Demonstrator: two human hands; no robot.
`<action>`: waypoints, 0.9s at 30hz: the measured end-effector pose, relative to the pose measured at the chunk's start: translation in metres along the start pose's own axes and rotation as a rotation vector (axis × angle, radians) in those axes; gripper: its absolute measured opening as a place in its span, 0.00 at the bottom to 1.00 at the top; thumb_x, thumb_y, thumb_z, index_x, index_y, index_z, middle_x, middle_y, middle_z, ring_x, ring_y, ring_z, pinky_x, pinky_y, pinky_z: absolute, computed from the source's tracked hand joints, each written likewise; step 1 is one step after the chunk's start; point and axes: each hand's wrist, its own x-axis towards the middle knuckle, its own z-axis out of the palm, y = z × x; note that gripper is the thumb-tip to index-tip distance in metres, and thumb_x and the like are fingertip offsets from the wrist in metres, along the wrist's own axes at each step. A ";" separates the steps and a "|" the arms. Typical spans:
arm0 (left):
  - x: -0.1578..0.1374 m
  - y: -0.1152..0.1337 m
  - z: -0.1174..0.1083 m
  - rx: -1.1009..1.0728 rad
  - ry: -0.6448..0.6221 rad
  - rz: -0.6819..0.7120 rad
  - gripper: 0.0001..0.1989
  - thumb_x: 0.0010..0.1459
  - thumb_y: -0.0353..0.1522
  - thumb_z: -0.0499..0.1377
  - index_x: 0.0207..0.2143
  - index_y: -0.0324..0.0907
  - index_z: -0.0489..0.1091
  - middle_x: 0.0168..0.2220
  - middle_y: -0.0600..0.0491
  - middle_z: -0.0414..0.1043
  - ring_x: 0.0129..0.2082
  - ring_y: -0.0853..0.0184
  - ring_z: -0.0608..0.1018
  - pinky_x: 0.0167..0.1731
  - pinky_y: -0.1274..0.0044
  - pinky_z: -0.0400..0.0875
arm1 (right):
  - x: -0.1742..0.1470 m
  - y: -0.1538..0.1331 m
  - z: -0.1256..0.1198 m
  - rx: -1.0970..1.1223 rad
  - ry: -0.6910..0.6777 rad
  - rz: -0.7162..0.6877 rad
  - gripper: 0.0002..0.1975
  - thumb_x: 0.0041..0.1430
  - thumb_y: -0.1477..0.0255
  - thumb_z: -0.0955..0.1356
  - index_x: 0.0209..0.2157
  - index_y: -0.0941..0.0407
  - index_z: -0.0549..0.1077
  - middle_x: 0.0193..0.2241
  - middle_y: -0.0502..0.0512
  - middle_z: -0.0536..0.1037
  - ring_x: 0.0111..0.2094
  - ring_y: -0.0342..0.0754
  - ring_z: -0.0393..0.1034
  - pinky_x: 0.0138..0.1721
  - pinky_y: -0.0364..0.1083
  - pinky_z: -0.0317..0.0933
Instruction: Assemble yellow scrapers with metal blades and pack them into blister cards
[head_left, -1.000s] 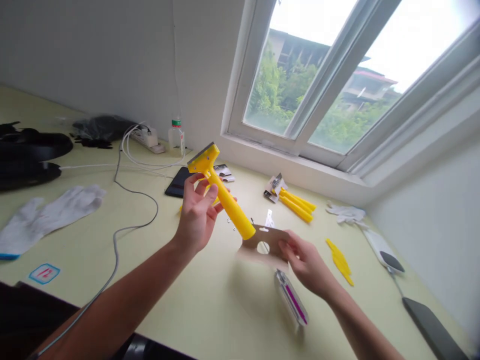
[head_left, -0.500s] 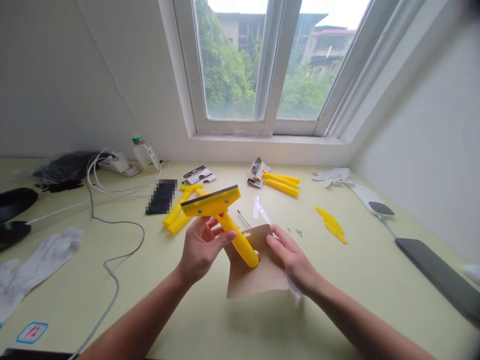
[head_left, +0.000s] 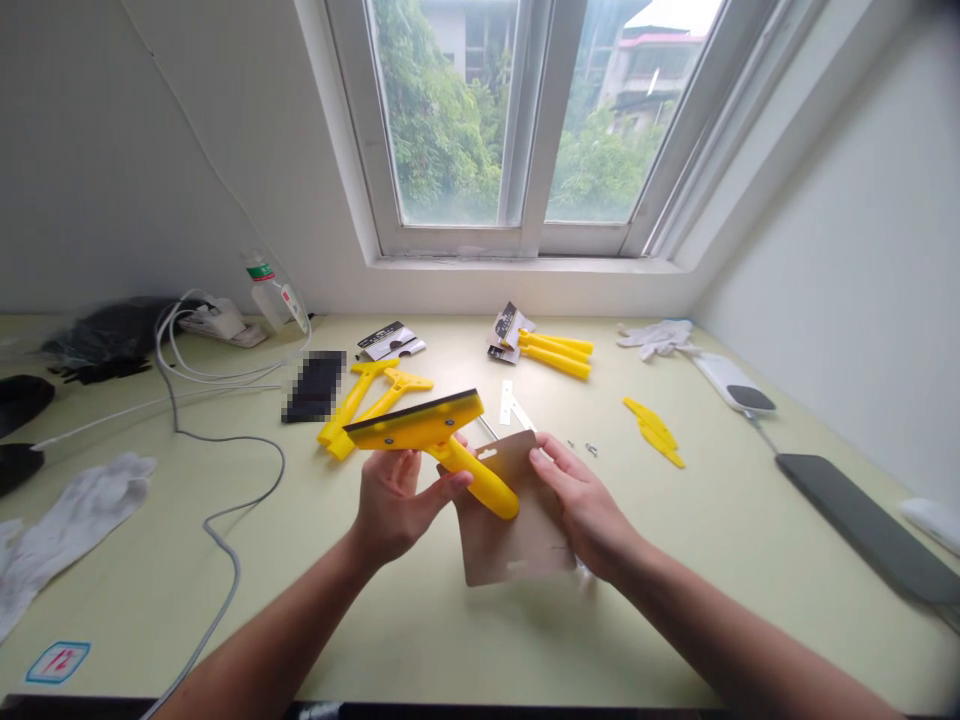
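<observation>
One scraper hangs above table, left hand gripping it; right hand pinches card by edge, partly behind scraper. Best: steady card, grip clear of dark edge.

The yellow scraper hides some fingers of the left hand from where I stand, while a brown card masks fingers of the right hand and the near end of a metal rod. Toward the left edge of the worktop, itself out of view, a white glove is cut off; near the far edge, lettering on black-and-white packaging is too small to read.
</observation>
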 end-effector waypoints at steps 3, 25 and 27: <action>-0.002 -0.004 -0.001 0.012 -0.070 -0.056 0.21 0.51 0.20 0.66 0.46 0.45 0.73 0.40 0.54 0.77 0.44 0.63 0.80 0.55 0.64 0.73 | 0.003 0.000 -0.003 -0.069 0.126 -0.034 0.15 0.62 0.55 0.66 0.42 0.52 0.68 0.36 0.50 0.77 0.34 0.46 0.72 0.31 0.43 0.66; -0.002 -0.008 -0.001 -0.028 0.010 -0.083 0.16 0.55 0.25 0.64 0.46 0.47 0.75 0.41 0.53 0.76 0.44 0.64 0.79 0.49 0.69 0.77 | 0.009 -0.007 -0.015 -0.241 -0.009 -0.086 0.16 0.65 0.58 0.64 0.50 0.50 0.68 0.46 0.53 0.76 0.45 0.50 0.73 0.44 0.48 0.68; -0.005 -0.008 -0.002 0.014 -0.025 -0.051 0.19 0.55 0.24 0.64 0.48 0.49 0.74 0.41 0.53 0.76 0.46 0.63 0.78 0.52 0.66 0.75 | 0.010 -0.005 -0.014 -0.096 -0.031 -0.055 0.16 0.64 0.61 0.65 0.51 0.51 0.69 0.51 0.55 0.75 0.48 0.52 0.72 0.46 0.49 0.68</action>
